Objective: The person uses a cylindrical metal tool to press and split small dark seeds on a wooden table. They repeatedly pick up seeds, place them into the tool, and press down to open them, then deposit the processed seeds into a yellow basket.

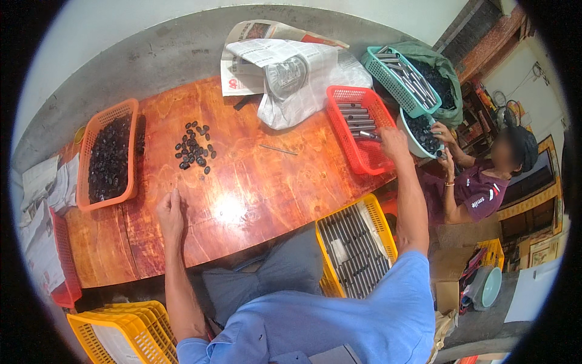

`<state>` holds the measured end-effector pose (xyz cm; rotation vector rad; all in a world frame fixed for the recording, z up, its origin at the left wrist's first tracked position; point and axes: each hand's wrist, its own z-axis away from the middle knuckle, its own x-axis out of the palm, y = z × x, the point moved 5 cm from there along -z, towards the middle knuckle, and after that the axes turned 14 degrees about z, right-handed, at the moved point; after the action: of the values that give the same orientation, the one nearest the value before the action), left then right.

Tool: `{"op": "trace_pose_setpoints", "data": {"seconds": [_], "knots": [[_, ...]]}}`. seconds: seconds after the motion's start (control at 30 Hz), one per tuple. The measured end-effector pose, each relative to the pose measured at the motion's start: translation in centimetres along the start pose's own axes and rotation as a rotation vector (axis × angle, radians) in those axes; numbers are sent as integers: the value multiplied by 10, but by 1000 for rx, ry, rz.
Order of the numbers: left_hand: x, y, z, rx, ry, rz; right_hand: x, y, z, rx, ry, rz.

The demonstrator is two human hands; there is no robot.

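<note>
My left hand [170, 205] rests near the table's front edge with its fingers curled closed; whatever may be inside them is hidden. Beyond it lies a loose pile of small black oval plastic pieces [197, 148]. Reaching over the red basket [334, 115] on the right, my right hand [394, 144] has its fingers closed at the end of a short metal tube [367, 134]. Several more such tubes lie side by side in that basket. A thin metal rod [279, 149] lies alone on the wooden table [260, 188] between my hands.
An orange basket [83, 164] full of black pieces stands at the left. Newspaper and a white sack [291, 79] lie at the back. A green basket [376, 67] of tubes and a bowl [415, 145] are at the right, beside a co-worker [473, 188]. A yellow crate [327, 267] holds rods.
</note>
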<state>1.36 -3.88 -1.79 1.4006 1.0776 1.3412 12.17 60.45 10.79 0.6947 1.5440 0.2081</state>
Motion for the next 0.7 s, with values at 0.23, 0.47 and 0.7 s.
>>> {"op": "trace_pose_setpoints", "data": {"seconds": [0.23, 0.47, 0.7], "knots": [[-1, 7, 3, -9, 17, -33, -126, -59, 22, 37, 363, -517], [52, 23, 16, -148, -1, 13, -164, -224, 31, -5, 209, -1162], [110, 25, 2, -251, -296, 630, -181, -366, 44, -184, 118, -1309]]}}
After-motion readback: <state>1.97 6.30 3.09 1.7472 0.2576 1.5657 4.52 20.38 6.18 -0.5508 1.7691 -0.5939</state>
